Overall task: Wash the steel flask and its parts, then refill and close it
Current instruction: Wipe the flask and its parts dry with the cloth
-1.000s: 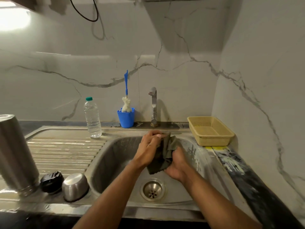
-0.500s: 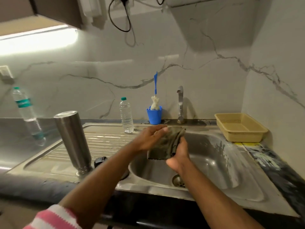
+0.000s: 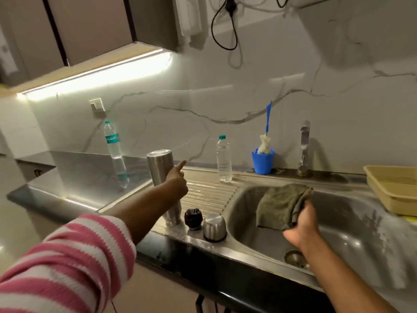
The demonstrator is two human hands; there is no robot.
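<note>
Left hand point(image 3: 178, 184) off cloth point(image 3: 282, 205), reaching flask point(image 3: 163, 177)

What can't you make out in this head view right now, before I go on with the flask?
- Flask: the left hand covers its middle; whether fingers touch it is unclear.
- Basket: cut off by the right edge.
- Drain: partly behind the right forearm.
- Cloth: the right hand grips it; wet or dry is unclear.
- Black stopper: too blurred for detail.
</note>
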